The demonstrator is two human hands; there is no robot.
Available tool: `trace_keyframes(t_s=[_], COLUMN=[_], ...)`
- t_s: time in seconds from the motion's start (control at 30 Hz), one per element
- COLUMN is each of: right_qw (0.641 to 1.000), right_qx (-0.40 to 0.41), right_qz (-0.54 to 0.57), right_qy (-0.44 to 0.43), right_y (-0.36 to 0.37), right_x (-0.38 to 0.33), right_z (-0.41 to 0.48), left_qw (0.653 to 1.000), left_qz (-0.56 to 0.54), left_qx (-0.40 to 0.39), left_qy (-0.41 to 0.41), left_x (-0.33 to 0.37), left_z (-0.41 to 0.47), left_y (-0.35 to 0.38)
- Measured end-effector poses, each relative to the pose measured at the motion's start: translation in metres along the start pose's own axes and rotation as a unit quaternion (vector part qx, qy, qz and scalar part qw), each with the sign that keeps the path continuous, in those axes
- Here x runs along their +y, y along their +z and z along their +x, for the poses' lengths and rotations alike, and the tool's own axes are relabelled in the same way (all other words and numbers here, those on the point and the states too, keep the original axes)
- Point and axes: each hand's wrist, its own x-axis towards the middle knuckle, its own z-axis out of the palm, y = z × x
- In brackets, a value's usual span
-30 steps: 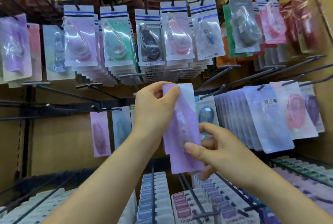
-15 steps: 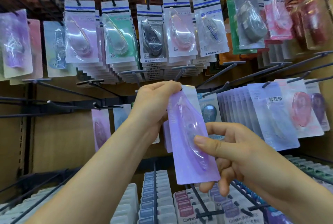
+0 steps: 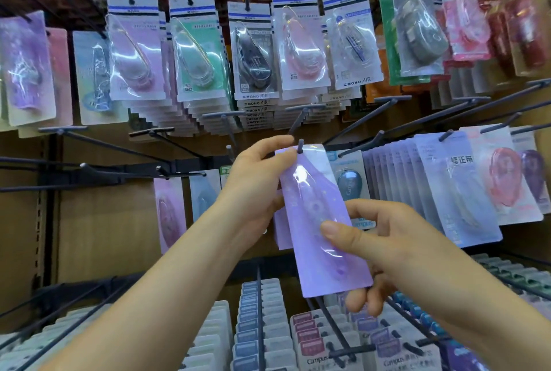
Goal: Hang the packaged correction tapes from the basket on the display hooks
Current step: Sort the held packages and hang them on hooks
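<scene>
- Left hand (image 3: 256, 188) grip: pinching top of purple plastic correction-tape pack (image 3: 313, 209).
- Right hand (image 3: 384, 251) grip: clamping pack's lower half.
- Dark metal hook (image 3: 300, 143) tip at pack's top edge.

Stationery shop, wall of display hooks (image 3: 113, 147), rows of packaged correction tapes (image 3: 253, 54), diff. brands

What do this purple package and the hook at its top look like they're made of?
Purple package: likely a smooth lilac card back under a clear glossy plastic blister; white glare streaks cross the bulge. Card or plastic sheet, I cannot tell for sure. Hook: thin dark grey rod, matte, probably coated metal wire; no shine, rounded tip.
</scene>
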Motion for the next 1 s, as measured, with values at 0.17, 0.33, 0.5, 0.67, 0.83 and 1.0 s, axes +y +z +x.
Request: trace_keyframes(t_s=[0.17, 0.33, 0.5, 0.67, 0.83, 1.0], right_qw=[0.998, 0.992, 0.963, 0.865, 0.860, 0.889], right_qx=[0.048, 0.064, 0.091, 0.118, 0.135, 0.103], right_qz=[-0.045, -0.103, -0.255, -0.487, -0.492, -0.444], right_qy=[-0.014, -0.022, 0.011, -0.014, -0.003, -0.032], right_y=[0.005, 0.013, 0.022, 0.028, 0.024, 0.019], right_x=[0.015, 0.023, 0.030, 0.039, 0.040, 0.047], right_z=[0.010, 0.032, 0.056, 0.060, 0.043, 0.023], left_qw=[0.997, 0.995, 0.979, 0.942, 0.900, 0.860], left_qz=[-0.003, 0.063, 0.187, 0.325, 0.424, 0.496], left_qx=[-0.035, -0.030, 0.049, 0.081, 0.084, 0.074], left_qy=[-0.062, -0.074, -0.059, 0.005, 0.060, 0.097], left_x=[-0.017, -0.023, -0.039, -0.056, -0.070, -0.074], left_z=[-0.014, -0.006, 0.036, 0.072, 0.090, 0.093], left_y=[-0.018, -0.030, -0.029, -0.034, -0.041, -0.039])
